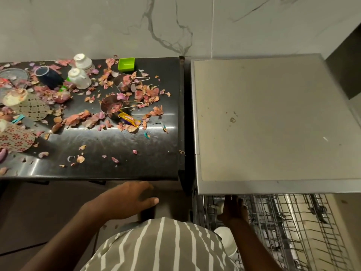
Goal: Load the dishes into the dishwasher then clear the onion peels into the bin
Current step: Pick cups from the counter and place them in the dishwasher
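Dry pink onion peels [148, 93] are scattered over the black counter [117, 153]. On it lie two white cups [80, 78] on their sides, a dark blue cup [48, 75], two steel measuring cups [112, 106] and patterned plates [32, 107] at the left. To the right, the dishwasher [263, 124] has its wire rack [293, 222] pulled out. My right hand [233, 210] reaches into the rack under the dishwasher's top, right beside a small white cup [219, 207]; its grip is hidden. A white bowl [224, 241] sits in the rack nearer me. My left hand [127, 200] hovers below the counter's front edge, fingers relaxed and holding nothing.
A green square container [126, 64] stands at the back of the counter. A yellow and purple candy wrapper [129, 120] lies among the peels. A marble wall [175, 26] rises behind. Dark floor [39, 212] lies below the counter.
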Demonstrator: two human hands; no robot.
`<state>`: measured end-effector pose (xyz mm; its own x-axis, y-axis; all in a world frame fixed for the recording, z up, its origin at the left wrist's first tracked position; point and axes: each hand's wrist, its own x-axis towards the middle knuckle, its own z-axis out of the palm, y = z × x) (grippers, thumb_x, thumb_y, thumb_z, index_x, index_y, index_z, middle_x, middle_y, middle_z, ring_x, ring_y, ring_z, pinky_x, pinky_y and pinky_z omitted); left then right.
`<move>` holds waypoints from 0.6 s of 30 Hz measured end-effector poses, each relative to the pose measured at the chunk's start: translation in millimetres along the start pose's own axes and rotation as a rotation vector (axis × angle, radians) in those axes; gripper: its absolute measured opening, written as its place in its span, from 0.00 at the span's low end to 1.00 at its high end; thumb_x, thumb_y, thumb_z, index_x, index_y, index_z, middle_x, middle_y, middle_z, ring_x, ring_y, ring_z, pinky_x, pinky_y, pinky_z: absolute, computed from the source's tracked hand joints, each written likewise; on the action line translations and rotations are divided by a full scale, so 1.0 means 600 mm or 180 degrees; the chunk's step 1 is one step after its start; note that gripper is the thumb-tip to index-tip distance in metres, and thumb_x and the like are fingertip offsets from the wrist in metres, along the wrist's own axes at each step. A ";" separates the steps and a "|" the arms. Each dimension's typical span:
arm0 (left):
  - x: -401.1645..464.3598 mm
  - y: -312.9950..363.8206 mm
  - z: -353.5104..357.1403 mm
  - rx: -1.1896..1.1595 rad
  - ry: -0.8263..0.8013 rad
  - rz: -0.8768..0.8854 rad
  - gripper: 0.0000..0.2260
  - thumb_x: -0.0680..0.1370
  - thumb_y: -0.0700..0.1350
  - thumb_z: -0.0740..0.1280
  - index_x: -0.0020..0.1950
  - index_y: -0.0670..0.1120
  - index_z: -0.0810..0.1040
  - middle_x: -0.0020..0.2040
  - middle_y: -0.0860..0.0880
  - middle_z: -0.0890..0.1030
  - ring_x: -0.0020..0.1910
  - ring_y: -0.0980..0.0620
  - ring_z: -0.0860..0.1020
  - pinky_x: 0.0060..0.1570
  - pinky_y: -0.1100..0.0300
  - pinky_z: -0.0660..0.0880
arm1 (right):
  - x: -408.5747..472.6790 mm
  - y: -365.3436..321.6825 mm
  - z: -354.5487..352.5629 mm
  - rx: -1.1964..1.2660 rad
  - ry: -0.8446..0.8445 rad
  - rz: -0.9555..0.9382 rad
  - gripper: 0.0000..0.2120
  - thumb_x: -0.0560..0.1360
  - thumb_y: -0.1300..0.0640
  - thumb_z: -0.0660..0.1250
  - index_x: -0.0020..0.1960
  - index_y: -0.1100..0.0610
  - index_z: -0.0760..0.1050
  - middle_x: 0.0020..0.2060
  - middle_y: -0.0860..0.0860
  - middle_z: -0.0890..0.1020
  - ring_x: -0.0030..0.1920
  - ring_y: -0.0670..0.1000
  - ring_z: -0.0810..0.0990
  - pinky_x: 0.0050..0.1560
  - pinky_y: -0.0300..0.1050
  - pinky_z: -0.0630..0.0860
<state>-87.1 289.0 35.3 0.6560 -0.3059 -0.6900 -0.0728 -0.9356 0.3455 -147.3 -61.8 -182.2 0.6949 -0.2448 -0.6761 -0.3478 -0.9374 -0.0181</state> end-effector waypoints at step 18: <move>0.038 -0.040 -0.077 0.0066 0.0173 0.0684 0.28 0.73 0.75 0.57 0.64 0.59 0.75 0.57 0.59 0.81 0.55 0.59 0.80 0.58 0.55 0.77 | -0.216 -0.108 -0.255 0.0543 -0.0677 -0.0977 0.14 0.74 0.40 0.75 0.48 0.51 0.87 0.41 0.46 0.87 0.41 0.41 0.84 0.44 0.39 0.78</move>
<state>-35.9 312.9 40.7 0.6633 -0.4892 -0.5663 -0.2305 -0.8535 0.4674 -118.7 -7.4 19.3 0.6433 0.1132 -0.7572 -0.2564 -0.9001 -0.3523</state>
